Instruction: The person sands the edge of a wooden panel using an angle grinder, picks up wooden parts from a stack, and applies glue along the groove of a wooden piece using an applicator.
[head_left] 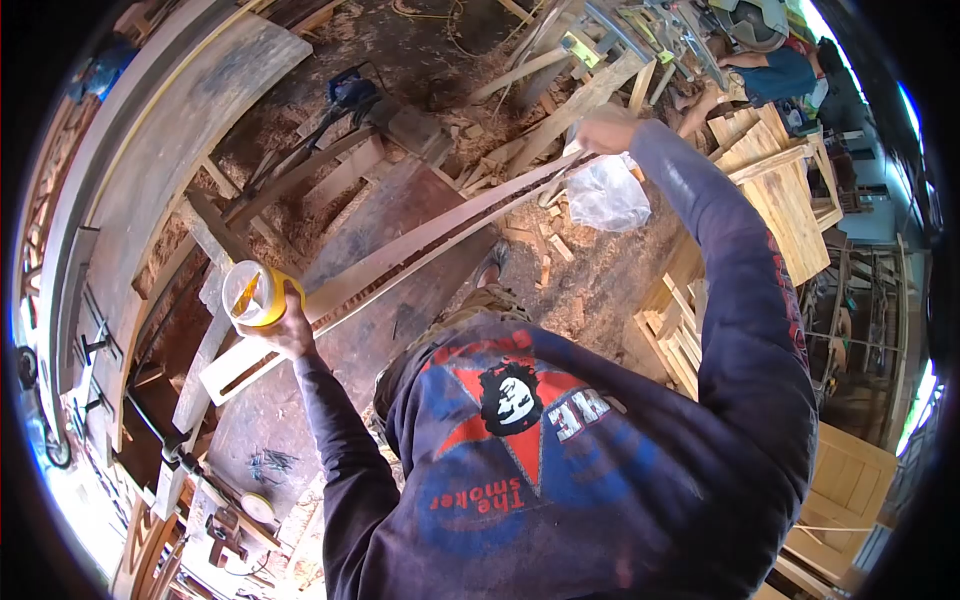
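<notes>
My left hand [290, 325] is closed round a yellow and clear round container [256, 294], held above the lower left end of a long pale board [400, 245]. A dark slot or groove runs along the board, which slants from lower left to upper right. At its far upper end is my right hand [606, 130], its fingers closed; what it holds, if anything, is too small to tell. Just below that hand hangs or lies a clear plastic bag [606, 195].
A brownish tabletop [345, 400] lies under the board, with a small pile of nails or screws [272, 462]. A blue power tool [350, 90] is at the upper left. Wooden panels [780, 200] stand at the right. Another person [775, 75] is at the upper right.
</notes>
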